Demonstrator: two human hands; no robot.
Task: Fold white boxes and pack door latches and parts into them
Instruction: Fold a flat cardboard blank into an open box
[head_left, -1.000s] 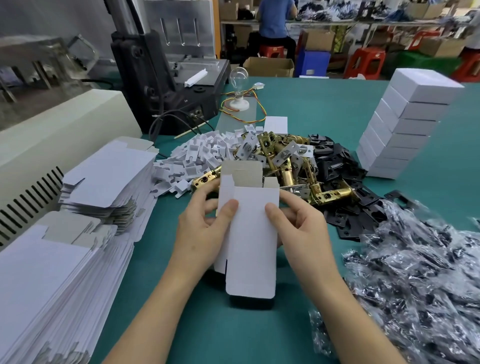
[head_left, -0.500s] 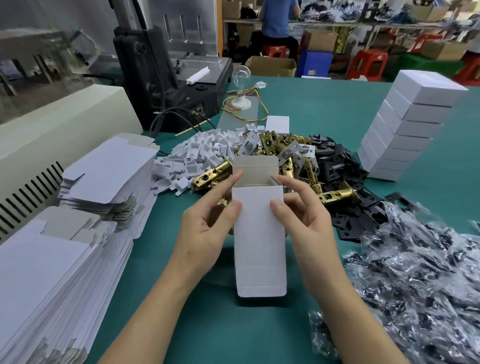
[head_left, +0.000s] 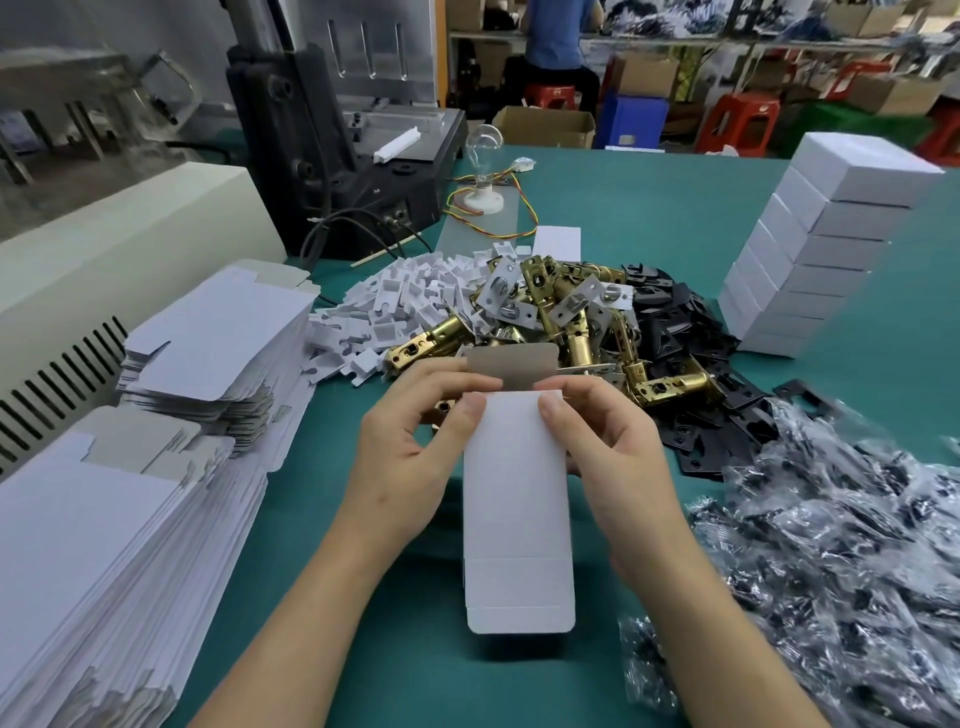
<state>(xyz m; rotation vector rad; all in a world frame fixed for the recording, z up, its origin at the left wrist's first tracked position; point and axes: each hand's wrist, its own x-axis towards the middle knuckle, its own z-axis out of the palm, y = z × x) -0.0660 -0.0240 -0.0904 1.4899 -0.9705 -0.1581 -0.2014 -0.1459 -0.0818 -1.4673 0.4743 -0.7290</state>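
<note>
Box (head_left: 517, 493) squarer than a second ago

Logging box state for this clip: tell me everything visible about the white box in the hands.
The white box is plain matte cardboard, long and narrow, unprinted. Its far flap stands open, showing a grey-brown inner side with rounded corners. The near flap is creased but not tucked in. The left hand and right hand grip its far end, thumbs on the front face, fingers behind. It is held over the green table, just before the brass latches.
</note>
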